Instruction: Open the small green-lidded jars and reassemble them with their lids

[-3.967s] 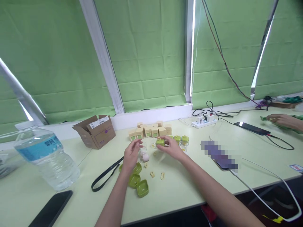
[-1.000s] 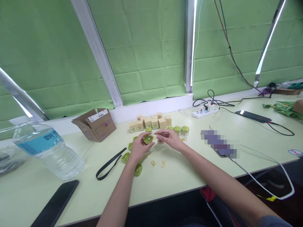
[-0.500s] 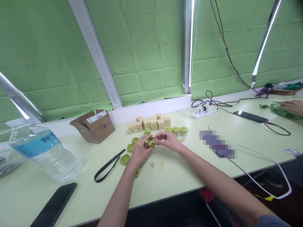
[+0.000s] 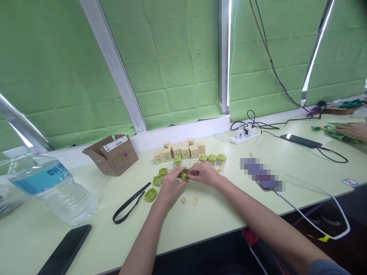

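My left hand (image 4: 171, 186) is closed around a small green square lid (image 4: 184, 174), with its hollow side turned toward my right hand. The fingers of my right hand (image 4: 205, 173) are pinched at the lid's hollow; the small yellow loop they held half a second ago is now mostly hidden by them. Two more yellow loops, one (image 4: 184, 200) left of the other (image 4: 195, 201), lie on the table below my hands. Left of my left hand are several green lids (image 4: 150, 194). Behind my hands stand clear little containers with green lids (image 4: 212, 157).
Several small beige boxes (image 4: 185, 151) stand near the wall. A cardboard box (image 4: 114, 156), water bottle (image 4: 57, 187), black strap (image 4: 122, 214) and phone (image 4: 65, 248) are to the left. On the right are a power strip (image 4: 243, 136), cables, phones and another person's hand (image 4: 354, 131) on green material.
My right fingers have pushed the yellow loop into the lid's hollow, so the loop no longer shows clearly. The lid has turned slightly in my left hand. The view has shifted a little.
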`<state>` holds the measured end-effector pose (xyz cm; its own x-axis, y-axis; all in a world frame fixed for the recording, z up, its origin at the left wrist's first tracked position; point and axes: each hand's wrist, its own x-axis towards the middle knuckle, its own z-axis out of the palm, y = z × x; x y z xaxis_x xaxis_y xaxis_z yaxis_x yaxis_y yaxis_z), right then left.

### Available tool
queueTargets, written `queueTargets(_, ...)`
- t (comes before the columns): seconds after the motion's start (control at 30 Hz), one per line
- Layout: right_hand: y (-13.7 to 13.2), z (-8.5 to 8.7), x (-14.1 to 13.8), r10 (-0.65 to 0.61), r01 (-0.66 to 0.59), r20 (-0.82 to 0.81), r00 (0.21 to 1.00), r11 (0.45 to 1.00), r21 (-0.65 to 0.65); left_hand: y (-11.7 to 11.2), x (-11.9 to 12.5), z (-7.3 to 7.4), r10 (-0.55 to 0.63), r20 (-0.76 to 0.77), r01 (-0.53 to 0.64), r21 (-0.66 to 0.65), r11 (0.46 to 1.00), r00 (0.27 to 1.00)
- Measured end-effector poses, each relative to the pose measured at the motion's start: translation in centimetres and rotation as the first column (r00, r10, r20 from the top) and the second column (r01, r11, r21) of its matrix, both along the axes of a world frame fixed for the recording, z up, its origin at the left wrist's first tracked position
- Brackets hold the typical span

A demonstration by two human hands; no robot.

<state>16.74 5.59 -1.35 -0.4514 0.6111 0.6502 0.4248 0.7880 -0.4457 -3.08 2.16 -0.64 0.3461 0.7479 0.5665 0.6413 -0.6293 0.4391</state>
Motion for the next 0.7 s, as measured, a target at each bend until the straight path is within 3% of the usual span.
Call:
queueTargets(0.13,-0.4,0.4,-0.1,0.017,-0.017,0.034,0.999,1.000,0.005,-0.1,0.2,0.0,-0.023,-0.003,0.023,0.077,0.997,1.000)
queueTargets(0.53,-0.6,-0.5,-1.1,0.041,-0.084,-0.179,0.983,0.966,-0.244,-0.5,0.5,0.2,-0.038,0.049,0.031,0.139,0.990,0.998)
queueTargets(0.7,-0.3,0.2,-0.6,0.060,-0.072,-0.122,0.991,0.993,-0.096,-0.2,0.3,0.4,-0.011,0.177,0.007,0.026,1.000,0.984)
